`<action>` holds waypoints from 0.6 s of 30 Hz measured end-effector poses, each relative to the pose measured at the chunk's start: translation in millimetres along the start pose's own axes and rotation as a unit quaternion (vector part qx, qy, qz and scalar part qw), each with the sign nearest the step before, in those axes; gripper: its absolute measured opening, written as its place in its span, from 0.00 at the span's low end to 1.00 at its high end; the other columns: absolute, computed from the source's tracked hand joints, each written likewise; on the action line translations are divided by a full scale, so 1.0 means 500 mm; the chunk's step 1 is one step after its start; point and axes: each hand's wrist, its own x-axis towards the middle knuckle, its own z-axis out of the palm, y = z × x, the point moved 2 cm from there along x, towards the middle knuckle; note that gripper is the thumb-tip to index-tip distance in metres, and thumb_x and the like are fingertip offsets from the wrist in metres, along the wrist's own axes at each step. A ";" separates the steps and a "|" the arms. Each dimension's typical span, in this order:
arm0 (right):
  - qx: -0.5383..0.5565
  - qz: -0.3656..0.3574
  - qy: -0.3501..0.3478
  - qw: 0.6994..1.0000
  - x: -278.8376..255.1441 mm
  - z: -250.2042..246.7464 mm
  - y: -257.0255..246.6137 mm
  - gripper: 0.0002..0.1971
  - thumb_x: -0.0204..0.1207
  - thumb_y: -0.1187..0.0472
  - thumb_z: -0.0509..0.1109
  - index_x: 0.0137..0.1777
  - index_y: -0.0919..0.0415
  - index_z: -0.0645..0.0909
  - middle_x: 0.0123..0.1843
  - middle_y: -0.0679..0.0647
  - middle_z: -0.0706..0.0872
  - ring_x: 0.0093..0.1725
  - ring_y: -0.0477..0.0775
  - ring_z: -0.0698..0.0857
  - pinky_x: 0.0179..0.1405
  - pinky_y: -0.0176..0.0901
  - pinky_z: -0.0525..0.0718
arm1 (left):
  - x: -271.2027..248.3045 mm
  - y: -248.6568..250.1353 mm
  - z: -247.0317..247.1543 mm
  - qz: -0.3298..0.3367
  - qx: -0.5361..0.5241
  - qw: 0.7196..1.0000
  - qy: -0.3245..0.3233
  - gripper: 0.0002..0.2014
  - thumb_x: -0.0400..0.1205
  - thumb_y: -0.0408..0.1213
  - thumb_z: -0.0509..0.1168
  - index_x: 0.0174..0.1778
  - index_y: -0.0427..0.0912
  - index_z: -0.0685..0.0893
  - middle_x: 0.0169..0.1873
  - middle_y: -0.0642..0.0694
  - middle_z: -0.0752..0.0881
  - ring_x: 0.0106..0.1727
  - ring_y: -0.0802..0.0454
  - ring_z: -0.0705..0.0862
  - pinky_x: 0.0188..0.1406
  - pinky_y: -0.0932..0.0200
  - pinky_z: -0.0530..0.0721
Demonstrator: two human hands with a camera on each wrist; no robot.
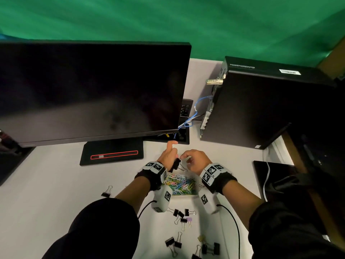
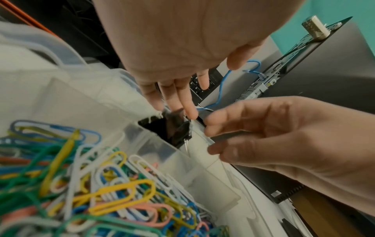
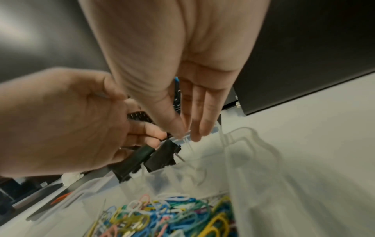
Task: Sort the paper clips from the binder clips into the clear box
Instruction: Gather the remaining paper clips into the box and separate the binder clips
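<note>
A clear box of coloured paper clips sits on the white table between my wrists. Just beyond its far rim, my left hand grips two black binder clips. The right wrist view shows its fingers curled round those clips. My right hand hovers beside them, fingertips close to the clips and holding nothing I can see. In the left wrist view the clips hang over the box wall, above the paper clips. Several loose binder clips lie nearer me.
A dark monitor on its stand base fills the far left. A black computer tower stands far right, with a blue cable between them. One binder clip lies alone at the left. A black pad lies at the right.
</note>
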 end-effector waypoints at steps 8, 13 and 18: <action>0.010 0.030 0.068 0.997 -0.112 -0.006 0.086 0.15 0.71 0.74 0.66 0.52 0.54 0.83 0.50 0.48 0.80 0.47 0.49 0.78 0.48 0.36 0.74 | -0.036 -0.051 -0.087 0.040 0.034 0.995 0.090 0.15 0.83 0.34 0.52 0.65 0.46 0.68 0.44 0.43 0.77 0.38 0.55 0.73 0.38 0.58 0.71; 0.010 0.071 0.050 0.996 -0.149 0.035 0.126 0.17 0.68 0.73 0.67 0.49 0.50 0.73 0.49 0.53 0.79 0.44 0.53 0.77 0.44 0.39 0.74 | -0.095 -0.145 -0.165 0.049 0.182 0.970 0.154 0.14 0.80 0.31 0.59 0.62 0.43 0.76 0.53 0.43 0.81 0.59 0.43 0.77 0.61 0.45 0.77; 0.017 0.090 0.072 0.993 -0.154 0.072 0.136 0.16 0.73 0.69 0.66 0.60 0.60 0.73 0.56 0.56 0.77 0.51 0.54 0.77 0.50 0.39 0.73 | -0.155 -0.248 -0.219 -0.050 0.346 0.918 0.186 0.21 0.80 0.38 0.60 0.70 0.47 0.72 0.72 0.43 0.72 0.73 0.42 0.69 0.71 0.43 0.70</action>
